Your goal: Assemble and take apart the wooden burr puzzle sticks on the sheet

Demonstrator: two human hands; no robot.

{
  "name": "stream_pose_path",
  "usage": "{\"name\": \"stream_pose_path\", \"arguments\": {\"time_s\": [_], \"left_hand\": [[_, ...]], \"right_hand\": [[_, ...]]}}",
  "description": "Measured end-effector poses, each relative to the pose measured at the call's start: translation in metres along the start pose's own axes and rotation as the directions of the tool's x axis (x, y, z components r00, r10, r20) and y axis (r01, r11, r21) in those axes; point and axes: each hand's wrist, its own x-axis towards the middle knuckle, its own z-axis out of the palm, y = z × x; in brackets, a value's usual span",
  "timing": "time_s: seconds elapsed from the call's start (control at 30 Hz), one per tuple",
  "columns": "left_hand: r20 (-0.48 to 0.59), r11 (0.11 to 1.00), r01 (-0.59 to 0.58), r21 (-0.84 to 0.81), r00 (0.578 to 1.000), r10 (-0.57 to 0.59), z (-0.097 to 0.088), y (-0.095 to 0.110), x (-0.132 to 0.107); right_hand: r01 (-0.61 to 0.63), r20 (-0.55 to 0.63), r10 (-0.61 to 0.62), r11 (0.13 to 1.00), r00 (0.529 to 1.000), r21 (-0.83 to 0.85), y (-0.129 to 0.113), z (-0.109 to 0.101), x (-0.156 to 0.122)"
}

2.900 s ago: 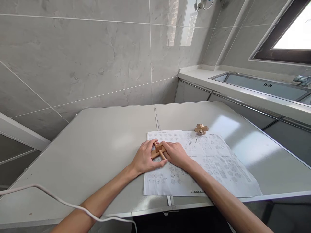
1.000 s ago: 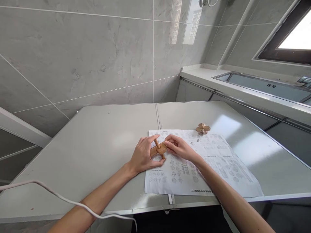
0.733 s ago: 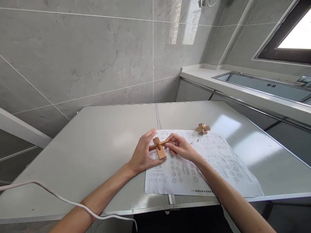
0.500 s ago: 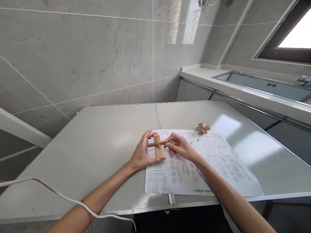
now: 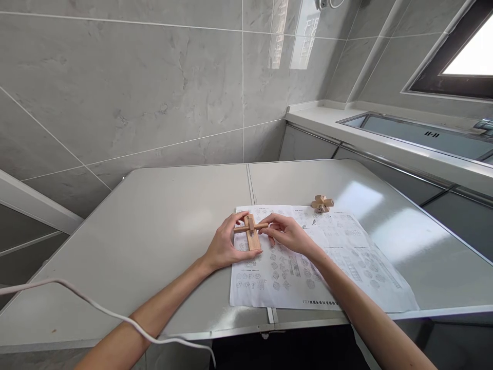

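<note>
A small wooden cross puzzle, two notched sticks joined at right angles, is held just above a printed instruction sheet. My left hand curls round its left side, thumb and fingers closed on the upright stick. My right hand pinches the right end of the crosswise stick. Both hands rest near the sheet's upper left corner.
A second assembled wooden burr puzzle sits at the sheet's far edge. The grey table has a seam down its middle. A white cable crosses my left forearm. A counter with a sink runs along the right.
The wooden pieces have been lifted and turned from lying flat under both hands to a cross shape held between them. The hands shifted slightly away from me.
</note>
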Motion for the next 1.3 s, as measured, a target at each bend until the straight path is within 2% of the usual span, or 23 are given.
{"name": "stream_pose_path", "arguments": {"time_s": [0.27, 0.47, 0.63, 0.73, 0.8, 0.97, 1.07, 1.3], "left_hand": [[0.056, 0.992, 0.081, -0.100, 0.996, -0.076, -0.005, 0.003, 0.005], [0.015, 0.999, -0.045, -0.008, 0.999, 0.045, -0.006, 0.009, 0.003], [0.066, 0.999, -0.047, 0.012, 0.997, 0.046, -0.010, 0.008, 0.003], [0.065, 0.996, -0.078, 0.034, 0.995, 0.076, -0.011, 0.004, 0.004], [0.046, 0.987, -0.126, 0.105, 0.992, 0.121, -0.009, 0.002, 0.004], [-0.025, 0.920, -0.202, 0.336, 0.974, 0.223, -0.005, -0.002, 0.002], [-0.019, 0.885, -0.190, 0.426, 0.975, 0.219, -0.002, -0.003, 0.001], [0.006, 0.799, -0.316, 0.511, 0.931, 0.365, 0.004, -0.008, 0.001]], "right_hand": [[-0.046, 0.074, 0.039, 0.993, 0.997, 0.107, -0.002, -0.001, -0.001], [-0.031, 0.125, 0.011, 0.986, 0.992, 0.163, -0.001, -0.005, -0.001], [-0.051, 0.183, 0.019, 0.983, 0.983, 0.177, -0.001, -0.007, -0.003], [-0.060, 0.174, 0.037, 0.990, 0.984, 0.129, -0.002, -0.006, -0.003], [-0.036, 0.153, 0.026, 0.997, 0.988, 0.064, -0.006, -0.005, -0.003], [0.182, -0.014, -0.185, 0.977, 0.983, -0.107, -0.012, -0.003, -0.002], [0.229, -0.093, -0.252, 0.952, 0.963, -0.202, -0.010, 0.000, -0.002], [0.228, 0.001, -0.241, 0.915, 0.971, -0.333, -0.002, 0.012, -0.002]]}}
